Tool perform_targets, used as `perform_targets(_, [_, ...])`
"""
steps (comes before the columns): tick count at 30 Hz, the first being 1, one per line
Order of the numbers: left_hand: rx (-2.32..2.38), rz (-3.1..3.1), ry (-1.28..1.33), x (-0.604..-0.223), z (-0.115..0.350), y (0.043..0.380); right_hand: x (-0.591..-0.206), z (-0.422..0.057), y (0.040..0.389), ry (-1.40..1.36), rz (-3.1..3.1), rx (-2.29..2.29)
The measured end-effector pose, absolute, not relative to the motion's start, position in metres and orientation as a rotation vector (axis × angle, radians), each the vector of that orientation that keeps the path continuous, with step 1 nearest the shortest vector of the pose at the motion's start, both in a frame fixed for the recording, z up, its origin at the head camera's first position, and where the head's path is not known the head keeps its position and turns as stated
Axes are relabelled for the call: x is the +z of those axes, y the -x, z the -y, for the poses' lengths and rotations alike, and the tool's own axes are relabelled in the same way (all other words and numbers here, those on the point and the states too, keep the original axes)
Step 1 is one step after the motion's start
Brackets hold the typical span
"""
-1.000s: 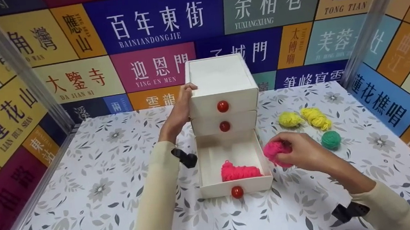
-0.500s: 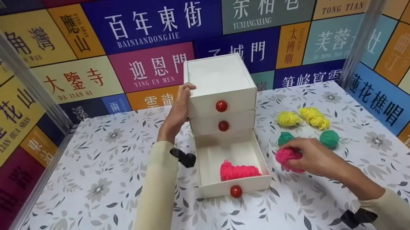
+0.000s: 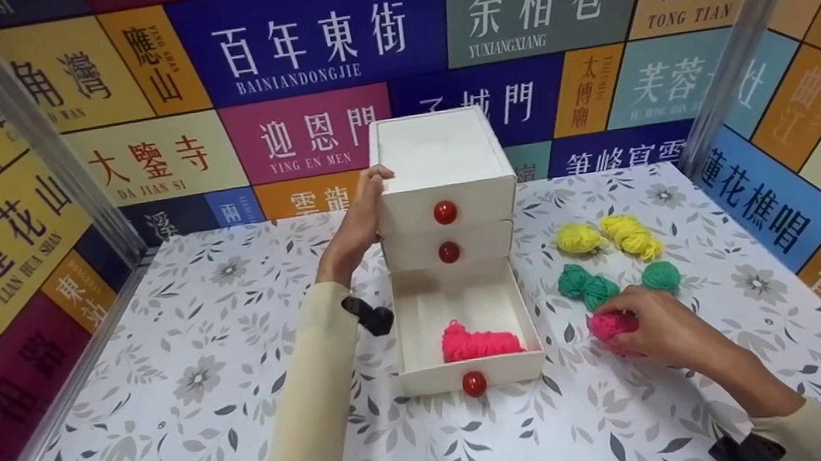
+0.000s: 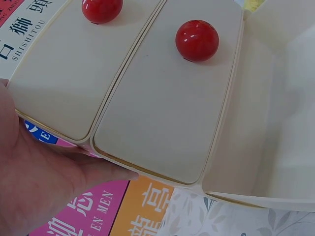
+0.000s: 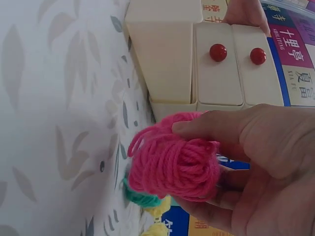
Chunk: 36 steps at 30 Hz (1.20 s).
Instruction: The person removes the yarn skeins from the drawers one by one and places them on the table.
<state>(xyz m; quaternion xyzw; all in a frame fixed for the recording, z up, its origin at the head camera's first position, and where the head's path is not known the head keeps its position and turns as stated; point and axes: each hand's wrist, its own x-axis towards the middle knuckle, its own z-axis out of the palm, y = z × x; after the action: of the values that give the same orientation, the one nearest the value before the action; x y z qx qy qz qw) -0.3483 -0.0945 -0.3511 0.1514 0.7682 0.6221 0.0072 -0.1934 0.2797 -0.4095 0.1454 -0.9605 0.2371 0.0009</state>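
A white drawer unit (image 3: 440, 145) with red knobs stands in the middle of the table, its bottom drawer (image 3: 418, 312) pulled out. My left hand (image 3: 357, 228) holds the unit at its upper left edge; in the left wrist view fingers (image 4: 108, 169) lie along its side. Inside the drawer is a hot-pink yarn skein (image 3: 478, 341). To the right of the drawer, my right hand (image 3: 664, 326) pinches a second pink yarn bundle (image 5: 172, 162) between thumb and fingers, low over the table. Two green yarn balls (image 3: 573, 281) sit just behind it, and a third green ball (image 3: 661, 278) lies farther right.
Two yellow yarn bundles (image 3: 631, 236) lie beyond the green balls. A floral cloth (image 3: 193, 402) covers the table. Behind rises a wall of coloured sign panels (image 3: 309, 37), and clear upright posts (image 3: 739, 41) stand at both back corners.
My right hand has moved right and toward me with the pink yarn, away from the drawer, and two green balls it hid now show. The left hand keeps its place.
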Motion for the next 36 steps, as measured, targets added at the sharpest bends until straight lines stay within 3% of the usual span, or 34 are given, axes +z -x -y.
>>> perform_targets(19, [1.95, -2.418, -0.466, -0.351, 0.093, 0.347, -0.435, -0.284, 0.195, -0.323, 3.058, 0.786])
perform_targets(36, [1.942, -2.424, -0.465, -0.351, 0.093, 0.348, -0.413, -0.268, 0.192, -0.323, 3.07, 0.837])
